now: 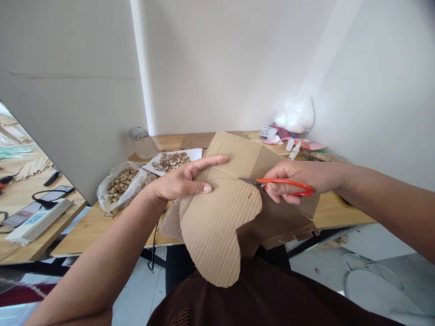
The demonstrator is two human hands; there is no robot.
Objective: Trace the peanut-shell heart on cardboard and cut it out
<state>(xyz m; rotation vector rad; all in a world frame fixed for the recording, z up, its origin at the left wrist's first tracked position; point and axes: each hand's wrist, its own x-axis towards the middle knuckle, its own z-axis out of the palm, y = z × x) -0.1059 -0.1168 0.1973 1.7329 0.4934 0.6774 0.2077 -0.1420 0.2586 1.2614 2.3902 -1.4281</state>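
Observation:
My right hand (288, 181) is closed round the orange handles of a pair of scissors (295, 183). Their blades lie at a cut line in a piece of corrugated cardboard (217, 213). The cardboard's near part has a rounded outline with two lobes and a notch on the right, like a heart; its far part is still a flat, angular sheet. My left hand (193, 179) grips the sheet at its left edge, thumb on top and index finger stretched across it. Beneath lies more folded cardboard (272, 226), partly hidden.
On the wooden table (81, 231) stand a plastic bag of peanuts (122, 183), white paper with broken shells (170, 161) and a clear jar (142, 142). Small glue bottles (294, 151) and a white plastic bag (295, 115) sit at the back right. A power strip (39, 221) lies at the left.

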